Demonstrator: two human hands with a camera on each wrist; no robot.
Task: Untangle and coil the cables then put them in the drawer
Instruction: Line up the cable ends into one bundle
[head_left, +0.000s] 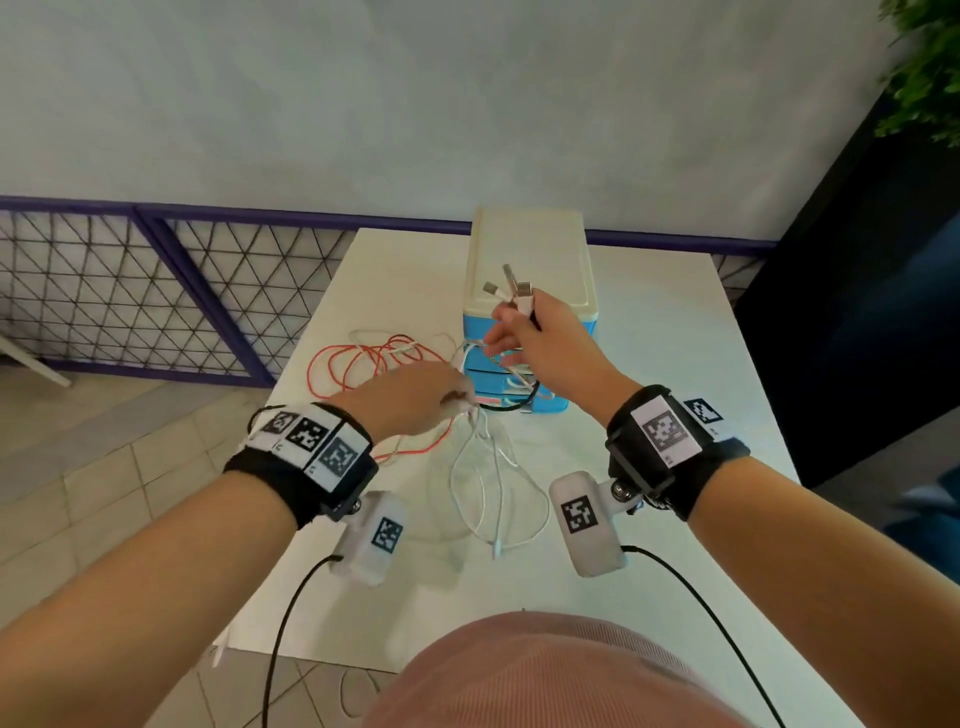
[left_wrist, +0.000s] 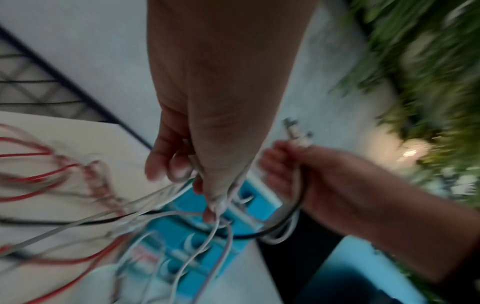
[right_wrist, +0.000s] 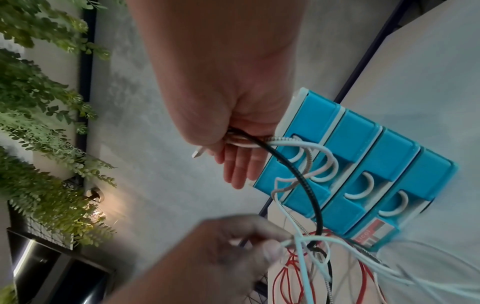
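Observation:
My right hand (head_left: 524, 332) is raised in front of the blue drawer unit (head_left: 519, 291) and pinches a bundle of cable ends (head_left: 511, 291), plugs sticking up; its other fingers hang straight (right_wrist: 239, 170). A black cable (right_wrist: 309, 185) and white cables loop down from it. My left hand (head_left: 415, 395) pinches several white cables (left_wrist: 221, 201) just left of the drawers. A red cable (head_left: 363, 364) lies tangled on the white table (head_left: 649, 364) beyond it. White loops (head_left: 493, 493) hang down to the table near me.
The drawer unit has a cream lid (head_left: 530, 244) and several blue drawers (right_wrist: 358, 164), all closed. A wire-mesh fence (head_left: 130, 291) runs behind the table on the left. A dark panel (head_left: 857, 312) and green foliage (head_left: 924, 67) stand at right.

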